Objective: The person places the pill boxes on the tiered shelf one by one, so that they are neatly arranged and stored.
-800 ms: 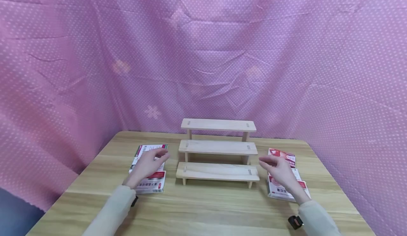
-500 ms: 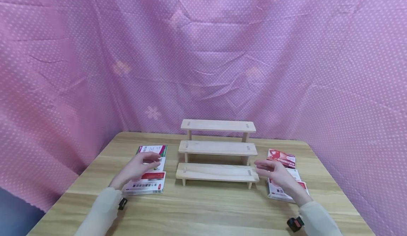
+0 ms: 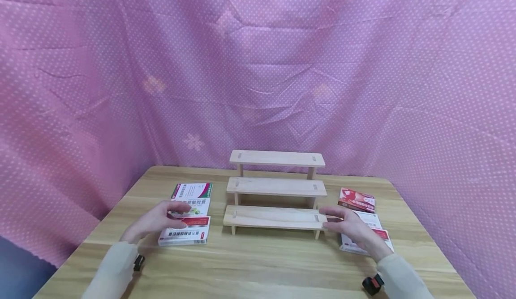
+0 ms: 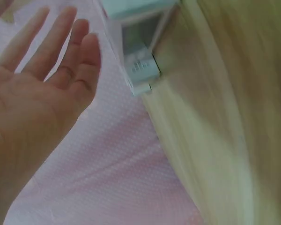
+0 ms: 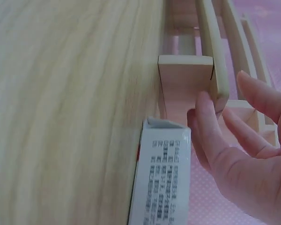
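Observation:
In the head view a three-step wooden display stand (image 3: 276, 216) stands mid-table. My right hand (image 3: 356, 232) is at the right end of its lowest step, fingers loosely bent. The right wrist view shows the fingertips (image 5: 203, 101) right at the step's end and a white printed box (image 5: 161, 183) beside the hand. Above the left boxes hovers my left hand (image 3: 151, 220), fingers relaxed and holding nothing. Near it lie a white medicine box with a red band (image 3: 189, 236), a white capsule box (image 3: 201, 205) and a box with green and magenta edges (image 3: 193, 190).
On the right, a red medicine box (image 3: 356, 199) lies behind white boxes (image 3: 370, 219), partly covered by my right hand. A pink dotted curtain (image 3: 274, 88) hangs behind and along both sides of the wood-grain table (image 3: 250, 267).
My left hand has moved left and toward me, uncovering more of the left boxes. The right hand has shifted slightly left, onto the end of the lowest step. The boxes stay put.

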Demonstrator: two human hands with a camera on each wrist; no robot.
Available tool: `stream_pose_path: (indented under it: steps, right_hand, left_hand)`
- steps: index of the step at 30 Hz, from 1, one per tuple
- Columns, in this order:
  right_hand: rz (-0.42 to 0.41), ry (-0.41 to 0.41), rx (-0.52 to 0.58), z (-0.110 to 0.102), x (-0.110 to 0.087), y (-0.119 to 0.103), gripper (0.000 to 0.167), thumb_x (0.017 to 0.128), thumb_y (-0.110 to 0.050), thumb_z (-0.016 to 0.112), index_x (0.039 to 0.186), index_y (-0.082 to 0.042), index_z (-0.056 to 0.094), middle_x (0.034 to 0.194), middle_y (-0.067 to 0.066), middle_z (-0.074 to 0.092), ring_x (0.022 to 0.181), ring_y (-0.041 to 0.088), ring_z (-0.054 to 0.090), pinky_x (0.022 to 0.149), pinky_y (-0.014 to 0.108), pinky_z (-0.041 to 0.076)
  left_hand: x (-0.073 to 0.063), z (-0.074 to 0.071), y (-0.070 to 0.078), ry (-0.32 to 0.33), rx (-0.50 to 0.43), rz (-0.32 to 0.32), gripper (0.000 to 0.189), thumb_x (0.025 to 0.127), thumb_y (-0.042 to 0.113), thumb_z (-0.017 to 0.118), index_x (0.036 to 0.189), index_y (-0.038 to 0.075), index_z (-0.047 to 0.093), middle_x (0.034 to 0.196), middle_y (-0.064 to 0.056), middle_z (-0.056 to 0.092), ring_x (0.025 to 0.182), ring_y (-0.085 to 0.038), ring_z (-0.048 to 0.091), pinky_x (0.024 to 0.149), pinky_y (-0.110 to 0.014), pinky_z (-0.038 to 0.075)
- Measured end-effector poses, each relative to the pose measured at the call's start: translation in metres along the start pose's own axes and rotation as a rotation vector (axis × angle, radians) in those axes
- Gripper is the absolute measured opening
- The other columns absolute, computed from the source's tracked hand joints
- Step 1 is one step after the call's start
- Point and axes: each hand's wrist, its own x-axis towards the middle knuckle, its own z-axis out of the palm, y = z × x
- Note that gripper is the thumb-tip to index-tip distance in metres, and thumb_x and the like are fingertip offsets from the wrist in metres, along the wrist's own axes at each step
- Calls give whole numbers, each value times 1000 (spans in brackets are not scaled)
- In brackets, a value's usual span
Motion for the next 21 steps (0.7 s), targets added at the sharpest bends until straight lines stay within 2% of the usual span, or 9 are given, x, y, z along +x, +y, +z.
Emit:
stream_pose_path:
  steps: [6, 10, 13, 17, 21]
  right_hand:
    - [28, -3, 27, 4, 5, 1, 66, 85, -12, 74, 143, 1, 46, 150, 24, 41, 123, 27, 54, 94, 26, 51]
    - [65, 31, 7, 6, 5, 3, 67, 82, -13, 77, 143, -5, 49, 149, 20, 44, 120, 24, 56, 96, 30, 49]
    - [75, 48, -1, 6, 6, 4, 66, 82, -15, 77, 142, -8, 51, 148, 17, 45, 119, 22, 56, 95, 28, 48]
    - [85, 58, 10, 7, 7, 5, 65, 82, -14, 77, 141, -9, 52, 148, 15, 47, 119, 20, 55, 93, 25, 47]
    - [94, 50, 43, 9, 8, 4, 66, 82, -14, 77, 143, -11, 50, 148, 13, 48, 119, 20, 55, 95, 26, 47]
  left_hand:
    - [-11, -7, -9, -38, 15, -7, 58, 76, 22, 82, 126, 0, 62, 127, -19, 62, 114, -35, 57, 95, -38, 47]
    - [-15, -7, -11, -44, 45, -3, 56, 74, 20, 83, 123, 1, 64, 118, -17, 63, 102, -29, 56, 85, -31, 46]
    - [-19, -8, -12, -55, 69, -11, 55, 72, 21, 83, 121, 4, 65, 115, -14, 61, 98, -25, 53, 80, -27, 43]
    - [-22, -9, -14, -76, 102, -13, 55, 72, 25, 83, 122, 8, 65, 120, -10, 59, 104, -23, 50, 85, -25, 42]
    - [-25, -9, -16, -80, 139, 38, 56, 71, 25, 84, 120, 8, 65, 120, -11, 59, 102, -21, 50, 83, -26, 42]
